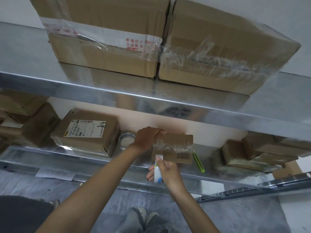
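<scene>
small box held over the lower shelf

labelled parcel (85, 132) sat on the lower shelf (127, 163), tape roll (125, 140) just beside it. left hand (146, 137) gripped the small box (176, 148) at its top left corner, fingers curled over the edge. right hand (170, 172) was wrapped round a white tube (157, 174), tube end at the box's underside. green knife (198, 161) lay just right of the box.

Parcel storeroom or dispatch room. Galvanised metal shelving (117, 91) is shown in two tiers. Large taped cardboard cartons (107, 52) are stacked on the upper shelf, and smaller parcels (252, 155) are kept on the lower one, one of them marked with a printed shipping label (85, 128). A roll of clear tape (125, 140) and a green cutter (199, 163) are laid among them. A grey floor (235, 216) is seen below.
</scene>
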Available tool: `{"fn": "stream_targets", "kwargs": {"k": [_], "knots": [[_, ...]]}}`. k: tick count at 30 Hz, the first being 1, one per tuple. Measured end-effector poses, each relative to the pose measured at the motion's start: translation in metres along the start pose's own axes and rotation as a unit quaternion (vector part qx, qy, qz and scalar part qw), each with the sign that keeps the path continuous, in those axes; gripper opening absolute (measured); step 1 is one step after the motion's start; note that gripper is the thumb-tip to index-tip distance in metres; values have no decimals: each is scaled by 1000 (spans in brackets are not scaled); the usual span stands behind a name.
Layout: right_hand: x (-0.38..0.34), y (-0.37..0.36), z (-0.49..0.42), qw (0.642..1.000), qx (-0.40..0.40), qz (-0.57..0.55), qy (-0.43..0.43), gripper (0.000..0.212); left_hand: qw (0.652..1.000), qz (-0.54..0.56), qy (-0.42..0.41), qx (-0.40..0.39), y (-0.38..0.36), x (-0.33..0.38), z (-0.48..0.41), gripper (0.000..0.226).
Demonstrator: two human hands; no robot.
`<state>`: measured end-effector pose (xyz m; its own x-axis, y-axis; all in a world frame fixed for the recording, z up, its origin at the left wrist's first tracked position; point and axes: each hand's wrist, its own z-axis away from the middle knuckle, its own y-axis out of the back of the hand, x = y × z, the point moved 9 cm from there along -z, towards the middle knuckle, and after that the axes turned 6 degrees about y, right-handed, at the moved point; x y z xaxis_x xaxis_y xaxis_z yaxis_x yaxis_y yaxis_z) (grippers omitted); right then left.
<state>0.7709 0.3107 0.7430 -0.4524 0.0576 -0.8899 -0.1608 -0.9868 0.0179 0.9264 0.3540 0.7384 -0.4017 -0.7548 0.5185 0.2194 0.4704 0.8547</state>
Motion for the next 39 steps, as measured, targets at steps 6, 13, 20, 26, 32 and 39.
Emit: {"fn": "stream_targets", "kwargs": {"k": [6,13,20,26,32,39], "knots": [[2,-4,-3,999,-7,4,-32,48,1000,10,21,-4,-2,-1,-2,42],[7,1,-7,999,-7,1,-46,49,998,43,41,-23,-7,-4,-5,46],[39,1,-7,993,-20,40,-108,55,996,43,75,-21,-29,-20,2,42],[47,2,-13,994,-1,33,-106,56,998,11,61,-8,-26,-16,1,41],[44,2,-10,991,-29,23,-125,54,999,2,40,25,-18,-7,3,41],[47,8,-12,988,-49,40,-138,52,996,-27,34,-83,-24,12,13,44]]}}
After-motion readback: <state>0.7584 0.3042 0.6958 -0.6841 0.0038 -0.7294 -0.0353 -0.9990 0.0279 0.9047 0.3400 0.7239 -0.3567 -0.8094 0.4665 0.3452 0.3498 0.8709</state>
